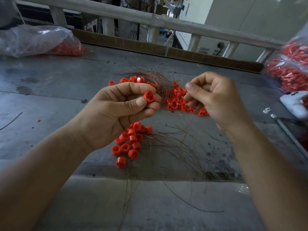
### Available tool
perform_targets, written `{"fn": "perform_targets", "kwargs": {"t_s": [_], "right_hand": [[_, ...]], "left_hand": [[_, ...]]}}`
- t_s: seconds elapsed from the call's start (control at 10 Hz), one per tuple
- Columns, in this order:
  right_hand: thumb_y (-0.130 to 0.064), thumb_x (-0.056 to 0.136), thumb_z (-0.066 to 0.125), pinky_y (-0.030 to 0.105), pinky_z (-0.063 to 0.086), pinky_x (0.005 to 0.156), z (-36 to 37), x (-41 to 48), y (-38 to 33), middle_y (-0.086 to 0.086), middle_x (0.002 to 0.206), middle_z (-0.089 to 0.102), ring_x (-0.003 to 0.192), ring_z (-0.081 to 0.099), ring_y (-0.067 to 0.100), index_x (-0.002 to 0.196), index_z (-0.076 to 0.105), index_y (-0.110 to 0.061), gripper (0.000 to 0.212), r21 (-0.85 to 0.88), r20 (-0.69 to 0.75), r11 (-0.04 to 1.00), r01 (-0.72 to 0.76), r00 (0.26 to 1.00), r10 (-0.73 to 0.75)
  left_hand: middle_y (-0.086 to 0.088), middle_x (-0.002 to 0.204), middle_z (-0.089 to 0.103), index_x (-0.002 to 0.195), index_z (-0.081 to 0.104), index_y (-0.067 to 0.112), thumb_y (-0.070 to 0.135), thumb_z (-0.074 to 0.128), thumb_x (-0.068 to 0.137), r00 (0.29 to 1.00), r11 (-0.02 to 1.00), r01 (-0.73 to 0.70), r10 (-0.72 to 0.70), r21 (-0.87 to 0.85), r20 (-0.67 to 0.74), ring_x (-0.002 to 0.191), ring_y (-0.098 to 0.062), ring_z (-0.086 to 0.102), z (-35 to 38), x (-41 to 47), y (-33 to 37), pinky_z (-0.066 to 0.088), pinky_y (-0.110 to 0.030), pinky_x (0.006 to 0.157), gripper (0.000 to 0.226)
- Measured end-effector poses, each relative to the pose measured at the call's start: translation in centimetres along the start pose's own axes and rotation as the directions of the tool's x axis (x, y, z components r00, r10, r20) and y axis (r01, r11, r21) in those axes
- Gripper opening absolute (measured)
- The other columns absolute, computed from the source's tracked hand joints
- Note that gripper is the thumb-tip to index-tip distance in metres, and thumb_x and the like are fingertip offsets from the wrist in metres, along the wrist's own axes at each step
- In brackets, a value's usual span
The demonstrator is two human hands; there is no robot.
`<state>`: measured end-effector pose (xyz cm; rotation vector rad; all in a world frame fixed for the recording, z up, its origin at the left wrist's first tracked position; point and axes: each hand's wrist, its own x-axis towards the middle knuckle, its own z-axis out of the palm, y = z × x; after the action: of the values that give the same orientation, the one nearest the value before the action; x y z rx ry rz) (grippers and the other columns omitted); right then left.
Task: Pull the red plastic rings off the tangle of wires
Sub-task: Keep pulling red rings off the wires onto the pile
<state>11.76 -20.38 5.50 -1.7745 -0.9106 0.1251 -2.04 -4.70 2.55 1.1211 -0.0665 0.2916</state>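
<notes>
My left hand pinches one red plastic ring between thumb and fingers above the grey table. My right hand is curled beside it, blurred; whether a thin wire sits between its fingertips I cannot tell. Below my hands a cluster of red rings lies with thin copper wires fanning to the right. Behind my hands more red rings lie in a heap beside a bundle of copper wires.
A clear plastic bag with red parts lies at the back left. Another bag of red parts stands at the right edge. A white phone lies at the right. A cardboard strip lines the table's far edge.
</notes>
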Motion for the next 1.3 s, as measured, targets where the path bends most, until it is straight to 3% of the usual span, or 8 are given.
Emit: {"fn": "perform_targets", "kwargs": {"t_s": [0.1,0.2,0.3,0.4,0.5,0.8,1.1,1.3], "right_hand": [[-0.017,0.085,0.062,0.030,0.053,0.065,-0.8,1.0,1.9,-0.003,0.065,0.065,0.061,0.062,0.012,0.071,0.058,-0.022,0.015,-0.242,-0.112,0.969,-0.047,0.993,0.020],[-0.016,0.084,0.063,0.023,0.047,0.065,-0.5,1.5,3.8,-0.009,0.067,0.060,0.064,0.057,0.008,0.073,0.062,-0.022,0.013,-0.467,-0.049,0.882,-0.065,0.998,0.047],[-0.014,0.085,0.061,0.021,0.041,0.073,-0.3,1.9,5.3,-0.006,0.083,0.062,0.076,0.054,0.008,0.092,0.068,-0.016,0.010,-0.615,-0.007,0.786,-0.066,0.997,0.078],[-0.013,0.086,0.059,0.022,0.040,0.079,-0.7,2.3,6.2,0.001,0.103,0.063,0.085,0.052,0.009,0.106,0.066,-0.015,0.021,-0.643,-0.050,0.760,-0.089,0.996,0.074],[-0.014,0.085,0.061,0.022,0.037,0.079,-0.4,2.5,6.7,0.002,0.106,0.056,0.085,0.048,0.010,0.116,0.062,-0.017,0.031,-0.669,-0.015,0.740,-0.070,0.997,0.081],[-0.014,0.085,0.061,0.022,0.039,0.074,0.0,2.4,6.8,-0.005,0.088,0.062,0.082,0.052,0.008,0.088,0.068,-0.015,0.008,-0.684,0.033,0.729,-0.037,0.996,0.082],[-0.011,0.079,0.067,0.017,0.032,0.073,0.5,2.3,6.6,-0.009,0.086,0.048,0.073,0.044,0.005,0.098,0.067,-0.016,0.019,-0.644,0.047,0.765,0.016,0.999,0.019],[-0.012,0.080,0.066,0.018,0.032,0.070,0.8,2.3,6.7,-0.008,0.081,0.049,0.076,0.047,0.008,0.082,0.066,-0.014,0.002,-0.676,0.058,0.737,0.021,0.998,0.026]], "left_hand": [[-0.005,0.079,0.072,0.078,0.075,0.011,0.010,0.064,0.060,1.000,1.000,0.016,-0.016,0.008,-0.011,0.071,-0.010,0.070,0.0,0.0,0.0,0.054,-0.016,0.061,0.022],[-0.006,0.079,0.072,0.079,0.075,0.011,0.010,0.065,0.060,1.000,1.000,0.019,-0.019,0.008,-0.011,0.071,-0.010,0.069,0.1,-0.1,0.0,0.054,-0.016,0.061,0.022],[-0.006,0.079,0.073,0.079,0.075,0.011,0.010,0.065,0.059,1.000,1.000,0.018,-0.018,0.016,-0.012,0.071,-0.010,0.070,0.1,-0.1,0.0,0.054,-0.016,0.062,0.022],[-0.007,0.080,0.072,0.079,0.075,0.011,0.010,0.065,0.059,1.000,1.000,0.020,-0.020,0.015,-0.013,0.071,-0.011,0.070,0.1,-0.1,0.0,0.054,-0.016,0.062,0.022],[-0.008,0.080,0.072,0.079,0.075,0.011,0.010,0.065,0.059,1.000,1.000,0.019,-0.019,0.009,-0.017,0.071,-0.011,0.070,0.1,-0.1,0.0,0.054,-0.016,0.061,0.022],[-0.009,0.082,0.072,0.080,0.074,0.010,0.008,0.064,0.061,0.999,0.999,0.028,-0.027,0.020,-0.018,0.072,-0.012,0.070,0.1,-0.1,-0.1,0.054,-0.017,0.062,0.022],[-0.005,0.079,0.072,0.078,0.075,0.013,0.010,0.065,0.060,1.000,0.999,0.025,-0.025,0.021,-0.004,0.071,-0.010,0.069,0.0,-0.1,0.0,0.054,-0.016,0.061,0.021],[-0.006,0.081,0.072,0.080,0.075,0.013,0.011,0.065,0.061,1.000,0.999,0.021,-0.021,0.025,0.010,0.072,-0.010,0.069,-0.1,-0.2,0.0,0.054,-0.016,0.062,0.021]]}}
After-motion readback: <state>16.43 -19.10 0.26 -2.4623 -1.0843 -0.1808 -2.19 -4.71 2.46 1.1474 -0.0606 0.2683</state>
